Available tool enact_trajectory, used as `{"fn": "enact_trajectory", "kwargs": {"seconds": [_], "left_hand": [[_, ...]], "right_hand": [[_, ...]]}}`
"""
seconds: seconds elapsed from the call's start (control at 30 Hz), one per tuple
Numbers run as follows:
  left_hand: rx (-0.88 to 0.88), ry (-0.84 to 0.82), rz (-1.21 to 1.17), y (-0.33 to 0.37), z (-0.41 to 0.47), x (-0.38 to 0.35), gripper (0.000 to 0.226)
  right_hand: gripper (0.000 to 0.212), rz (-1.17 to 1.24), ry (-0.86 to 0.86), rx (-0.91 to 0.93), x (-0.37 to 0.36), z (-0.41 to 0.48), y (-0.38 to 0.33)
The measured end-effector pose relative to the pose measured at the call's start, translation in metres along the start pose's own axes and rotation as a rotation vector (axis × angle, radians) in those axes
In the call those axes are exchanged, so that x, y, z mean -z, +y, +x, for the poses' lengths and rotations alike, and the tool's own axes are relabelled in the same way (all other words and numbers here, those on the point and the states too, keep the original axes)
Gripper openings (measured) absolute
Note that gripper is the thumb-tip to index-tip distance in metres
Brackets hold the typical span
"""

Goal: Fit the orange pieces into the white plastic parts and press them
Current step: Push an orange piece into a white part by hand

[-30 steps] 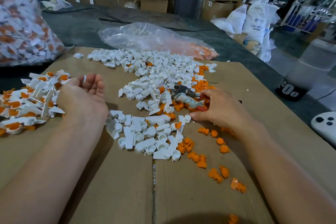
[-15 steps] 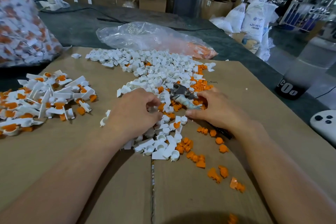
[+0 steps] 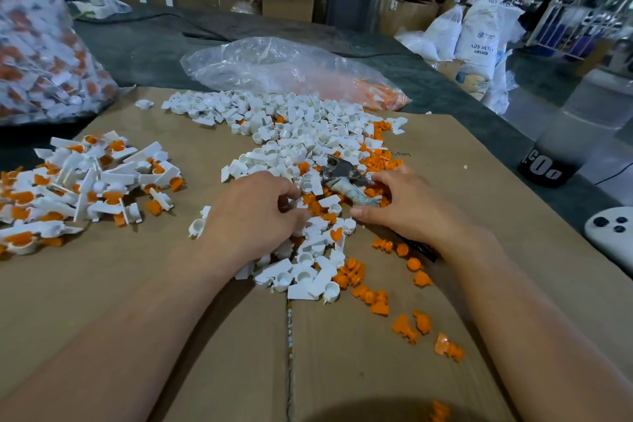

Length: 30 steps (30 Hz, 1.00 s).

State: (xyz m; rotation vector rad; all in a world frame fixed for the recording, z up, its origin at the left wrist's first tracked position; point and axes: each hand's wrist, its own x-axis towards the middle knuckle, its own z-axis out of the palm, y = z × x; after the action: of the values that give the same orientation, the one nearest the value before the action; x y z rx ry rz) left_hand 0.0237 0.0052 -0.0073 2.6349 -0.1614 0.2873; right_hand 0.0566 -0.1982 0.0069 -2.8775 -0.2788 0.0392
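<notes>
Found loose orange pieces (image 3: 376, 305) strewn nearest on the cardboard-covered worktop (image 3: 205, 336). Just beyond, had the left hand (image 3: 253, 216) curled knuckles-up into the white plastic parts (image 3: 301, 271); could not tell whether gripping one. Had the right hand (image 3: 407, 205) fingers-down among more orange pieces, just beside a metal tool (image 3: 337, 173); grasp likewise unclear. Probably best done by lifting one white part cup-upward, seating a single orange piece squarely, then pressing until flush, never tilted. Farther left, noted assembled pieces (image 3: 85, 181) heaped; beyond all, a clear bag (image 3: 274, 68).
</notes>
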Motion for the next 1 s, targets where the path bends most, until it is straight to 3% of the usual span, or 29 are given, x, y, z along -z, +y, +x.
{"fn": "enact_trajectory", "kwargs": {"seconds": [0.27,0.4,0.47,0.53,0.6,0.8,1.0], "left_hand": [[-0.023,0.049,0.099,0.003,0.0,0.0,0.024],[-0.02,0.108,0.028,0.002,-0.001,-0.001,0.024],[0.006,0.171,-0.041,0.002,-0.001,0.0,0.022],[0.035,0.216,-0.103,0.001,-0.001,0.002,0.017],[0.06,0.231,-0.177,0.002,-0.001,0.005,0.011],[0.138,0.289,-0.341,0.005,-0.002,0.007,0.018],[0.163,0.326,-0.42,0.006,-0.004,0.008,0.033]], "right_hand": [[0.077,-0.019,0.007,0.003,0.0,0.0,0.0],[0.076,0.026,0.019,0.02,0.003,-0.001,0.0],[0.062,0.154,0.144,0.049,0.007,-0.004,-0.004],[0.032,0.295,0.308,0.121,0.009,-0.007,-0.012],[0.01,0.337,0.359,0.215,0.01,-0.01,-0.024],[0.025,0.102,0.211,0.45,-0.006,-0.006,-0.048],[0.034,-0.106,0.1,0.473,-0.014,-0.001,-0.053]]}}
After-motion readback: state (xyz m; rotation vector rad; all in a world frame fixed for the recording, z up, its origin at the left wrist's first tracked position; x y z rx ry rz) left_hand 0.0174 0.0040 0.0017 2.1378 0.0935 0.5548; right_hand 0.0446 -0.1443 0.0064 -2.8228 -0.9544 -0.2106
